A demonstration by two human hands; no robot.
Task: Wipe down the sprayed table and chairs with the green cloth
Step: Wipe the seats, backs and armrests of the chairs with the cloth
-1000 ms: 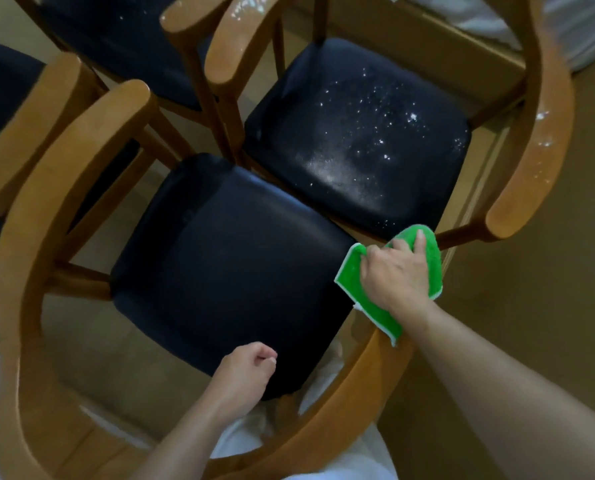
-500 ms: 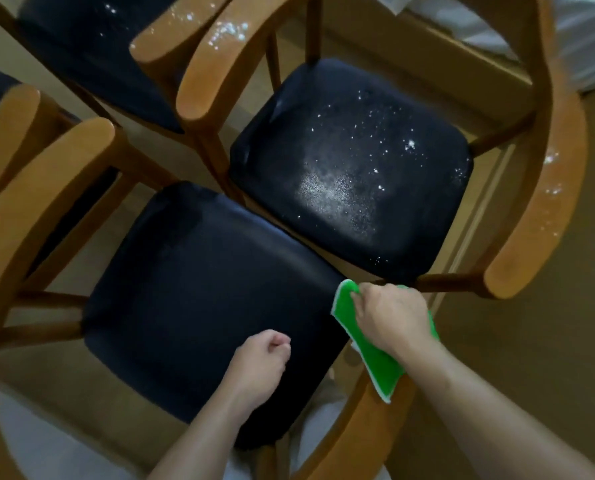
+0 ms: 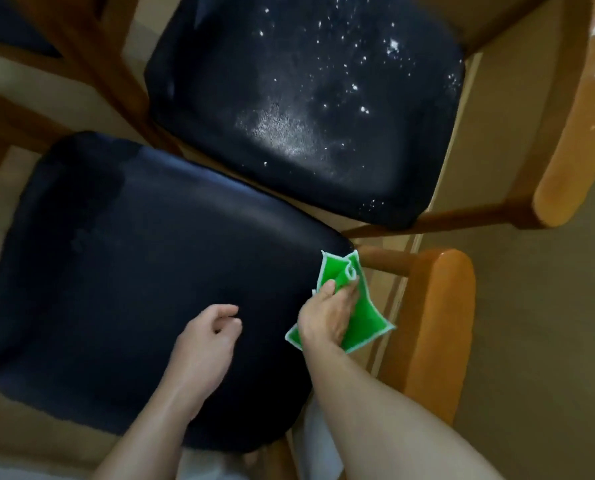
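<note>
Our right hand [image 3: 329, 315] holds the green cloth [image 3: 353, 308], thumb and fingers pinching it at the right edge of the near seat [image 3: 143, 282]. The cloth is bunched and folded at the top, and its lower corner hangs loose over the gap beside the seat. Left hand [image 3: 206, 341] hovers over the near seat with fingers loosely curled, holding nothing.

Risks as we read them:
- The bunched cloth gives little contact area, so a pass with it could smear spray rather than lift it. Flatten it first.
- The loose corner could snag on the wooden armrest [image 3: 438, 327] or its crossbar just beside it.
- The far seat [image 3: 306, 109] is still covered in white droplets and a hazy patch, and its armrest [image 3: 580, 109] shows spots too. Reaching across from here means leaning over the near chair, so the far side could easily be missed.
- The near seat looks dark and mostly droplet-free, so likely done. Glare makes that hard to confirm.

Pose: right forearm comes in from the lower right, wrist roughly straight, back of hand up. Left forearm comes up from the bottom centre, wrist relaxed. Table is not in view.
</note>
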